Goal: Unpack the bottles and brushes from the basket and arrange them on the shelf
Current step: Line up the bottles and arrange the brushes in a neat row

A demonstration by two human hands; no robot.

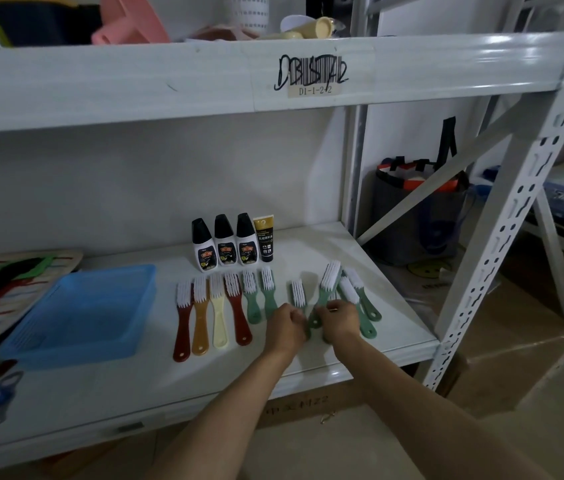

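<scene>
Six brushes [220,311] are lying side by side at mid-frame on the white shelf [360,251], bristles pointing away, with three bottles [225,242] and a dark tube [264,239] standing behind them. Right of centre, the left hand [285,325] is clenching a green brush [298,293], the right hand [339,322] is gripping another [325,289]. Lower left, the blue basket [76,317] is sitting open.

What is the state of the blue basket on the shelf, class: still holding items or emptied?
Emptied. The blue basket shows only its bare floor, while the bottles stand upright and the brushes lie out on the shelf.
</scene>
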